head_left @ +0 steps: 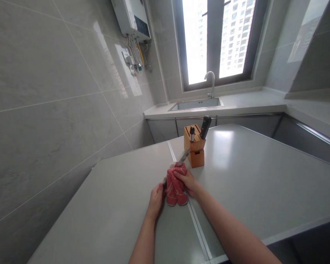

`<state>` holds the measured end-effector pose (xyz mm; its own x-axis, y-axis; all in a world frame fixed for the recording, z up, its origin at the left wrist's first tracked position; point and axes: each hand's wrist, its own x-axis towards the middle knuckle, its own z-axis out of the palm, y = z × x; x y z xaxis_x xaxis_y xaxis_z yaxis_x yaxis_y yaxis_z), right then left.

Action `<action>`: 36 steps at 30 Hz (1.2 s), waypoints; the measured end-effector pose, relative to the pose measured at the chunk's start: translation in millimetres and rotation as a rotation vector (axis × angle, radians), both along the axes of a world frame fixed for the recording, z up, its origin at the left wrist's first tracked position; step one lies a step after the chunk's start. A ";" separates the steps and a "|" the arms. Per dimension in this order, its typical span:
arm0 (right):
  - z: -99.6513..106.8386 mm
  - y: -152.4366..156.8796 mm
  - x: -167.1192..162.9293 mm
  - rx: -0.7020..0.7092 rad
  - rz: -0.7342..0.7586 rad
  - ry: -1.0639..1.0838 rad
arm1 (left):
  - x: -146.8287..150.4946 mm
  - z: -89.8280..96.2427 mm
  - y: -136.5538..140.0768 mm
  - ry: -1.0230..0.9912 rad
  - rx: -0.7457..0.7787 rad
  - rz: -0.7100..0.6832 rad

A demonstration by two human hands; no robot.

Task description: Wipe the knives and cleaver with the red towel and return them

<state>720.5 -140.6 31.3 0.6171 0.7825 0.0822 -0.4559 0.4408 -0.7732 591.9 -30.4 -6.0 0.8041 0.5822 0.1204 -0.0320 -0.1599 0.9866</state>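
My left hand is closed round the black handle of a kitchen knife. The blade slants up and away to the right, its tip in front of the knife block. In my right hand a red cloth is pinched around the middle of the knife, hiding the lower blade; its loose ends hang down toward the table. Just beyond stands a wooden knife block. A black-handled knife and a smaller tool with a black and silver handle are set in its slots.
Both arms reach over a pale table with a light seam strip. Behind it runs a white counter with a sink and a faucet under a window. A tiled wall rises at left, with a water heater.
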 end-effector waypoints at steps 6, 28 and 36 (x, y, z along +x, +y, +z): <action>3.2 -1.5 -2.9 0.007 0.029 -0.014 | -0.3 2.1 1.4 -0.013 0.078 0.002; -0.6 0.1 -9.1 -0.138 0.062 -0.169 | -1.3 10.1 -3.0 -0.068 0.023 -0.042; -1.8 -0.3 -11.5 -0.096 0.084 -0.215 | 0.2 7.3 -2.3 -0.049 0.052 0.020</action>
